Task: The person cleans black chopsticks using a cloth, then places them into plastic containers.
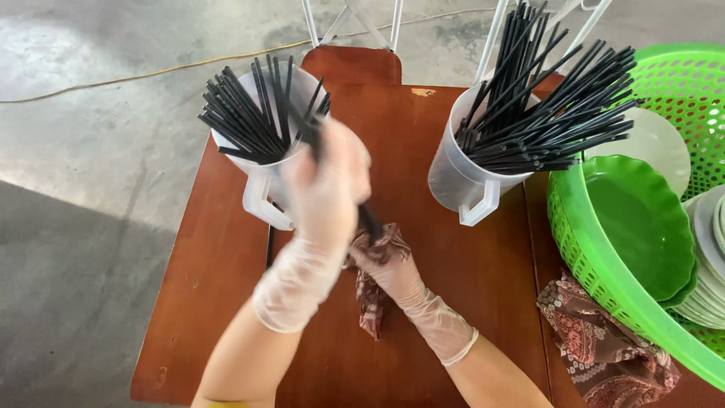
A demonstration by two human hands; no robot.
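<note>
Both gloved: left hand (pixel 326 189) grips black chopsticks (pixel 313 140), right hand (pixel 389 268) clutches patterned cloth (pixel 371 302)

1. Likely the back area of an eatery or canteen, dishwashing side; open, rough space.
2. Floor (pixel 91 151): bare stained concrete, a yellow cable (pixel 189 64) trailing across it.
3. Brown wooden worktop (pixel 453 287), folding-chair legs (pixel 351 19) behind it.
4. Two translucent jugs (pixel 461 181) packed with black chopsticks (pixel 544 106), bulk quantity.
5. Green plastic baskets (pixel 596 257) holding stacked plates (pixel 706 287) and a green bowl (pixel 642 219).
6. Patterned cloth (pixel 596 347) on the worktop.
</note>
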